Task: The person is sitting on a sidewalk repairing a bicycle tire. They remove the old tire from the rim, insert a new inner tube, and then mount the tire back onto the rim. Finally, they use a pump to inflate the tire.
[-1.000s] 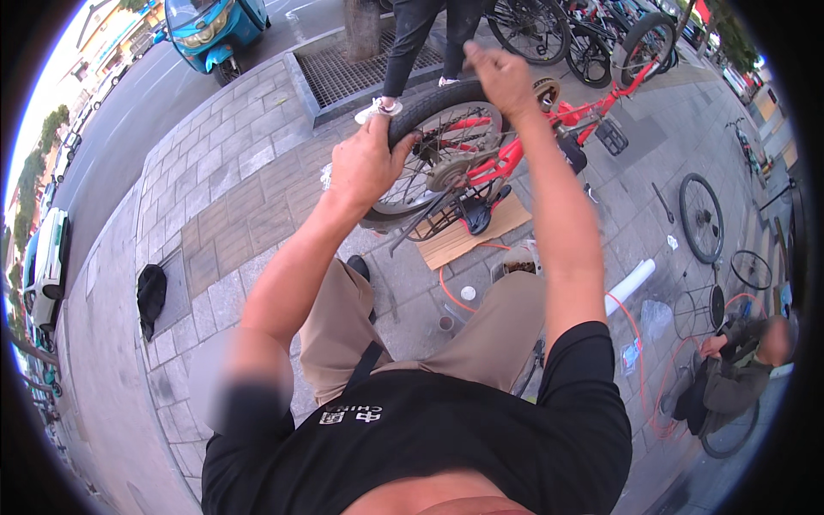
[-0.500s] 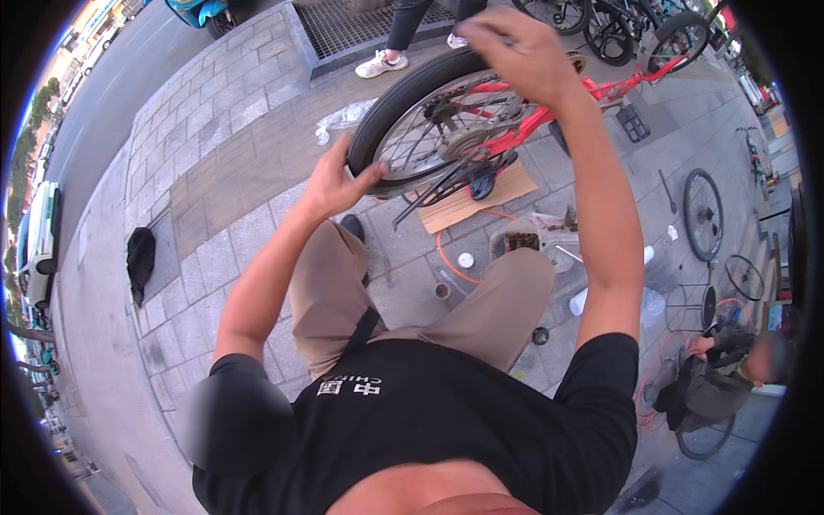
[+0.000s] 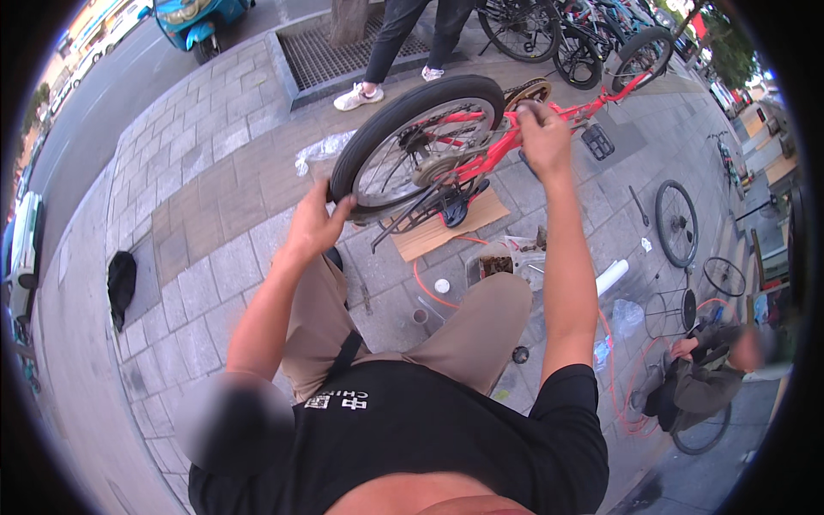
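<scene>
A red-framed bicycle point(image 3: 489, 160) lies ahead of me, its black saddle point(image 3: 456, 212) low over a flat piece of cardboard point(image 3: 412, 244). The wheel nearest me has a black tyre point(image 3: 367, 142), with spokes, sprocket and a dark rack beside it. My left hand point(image 3: 316, 221) is closed round the tyre's near left side, thumb toward the rim. Farther right, my right hand point(image 3: 546, 142) has its fingers bent against the red frame, close to the chainring point(image 3: 528, 93); its fingertips are partly hidden.
An open plastic tub point(image 3: 491, 268) of dark bits, a small cup point(image 3: 420, 316) and an orange hose point(image 3: 427, 290) lie near my knees. A person's legs point(image 3: 397, 43) stand beyond the wheel. Another person point(image 3: 699, 382) sits at right, near loose wheels point(image 3: 676, 223). Several bicycles are parked behind.
My right hand has come down from above the top of the tyre to the red frame near the chainring. My left hand stays at the tyre. The whole view has shifted somewhat.
</scene>
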Demonstrator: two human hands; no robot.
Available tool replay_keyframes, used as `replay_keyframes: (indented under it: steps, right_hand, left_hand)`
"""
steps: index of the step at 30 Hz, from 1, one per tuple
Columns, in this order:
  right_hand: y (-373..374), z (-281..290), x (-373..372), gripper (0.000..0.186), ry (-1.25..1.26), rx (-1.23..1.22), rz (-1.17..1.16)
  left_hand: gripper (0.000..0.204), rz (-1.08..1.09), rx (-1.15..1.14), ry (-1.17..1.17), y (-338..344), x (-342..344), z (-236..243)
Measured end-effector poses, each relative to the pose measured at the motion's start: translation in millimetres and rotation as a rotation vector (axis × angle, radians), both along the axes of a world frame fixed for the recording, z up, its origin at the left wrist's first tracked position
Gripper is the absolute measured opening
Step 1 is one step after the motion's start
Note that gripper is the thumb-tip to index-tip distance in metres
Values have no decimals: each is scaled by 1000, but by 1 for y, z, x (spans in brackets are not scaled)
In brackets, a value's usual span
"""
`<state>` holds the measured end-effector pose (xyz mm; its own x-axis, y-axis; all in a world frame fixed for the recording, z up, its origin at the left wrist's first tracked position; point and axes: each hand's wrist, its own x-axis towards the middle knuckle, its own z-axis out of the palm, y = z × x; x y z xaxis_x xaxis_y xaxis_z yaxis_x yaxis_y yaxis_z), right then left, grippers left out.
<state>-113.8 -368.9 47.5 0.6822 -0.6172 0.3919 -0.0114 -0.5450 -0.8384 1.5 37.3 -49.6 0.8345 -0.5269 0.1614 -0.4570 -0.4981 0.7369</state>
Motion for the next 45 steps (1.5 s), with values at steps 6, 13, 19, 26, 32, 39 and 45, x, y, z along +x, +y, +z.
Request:
replay_keyframes:
  steps: [6, 13, 19, 26, 32, 39, 45]
  right_hand:
    - [44, -30, 3, 32, 41, 124, 63]
    - [124, -36, 37, 33, -20, 94, 262]
    - [142, -40, 48, 30, -132, -48, 345]
    - [141, -22, 44, 21, -216, -303, 416]
    - [130, -28, 49, 12, -176, -930, 207]
    - [144, -34, 42, 15, -59, -1022, 167]
    - [173, -20, 39, 25, -58, -925, 97]
  left_hand:
    - [83, -98, -276, -41, -30, -4, 60]
    - [53, -81, -227, -209, -67, 7, 91]
    - [51, -91, -321, -223, -63, -3, 76]
    - [50, -118, -328, -208, -56, -2, 77]
    - [48, -63, -271, -215, -63, -5, 85]
    - [33, -41, -166, -275, -53, 18, 70]
    - [56, -143, -247, -255, -32, 40, 54]
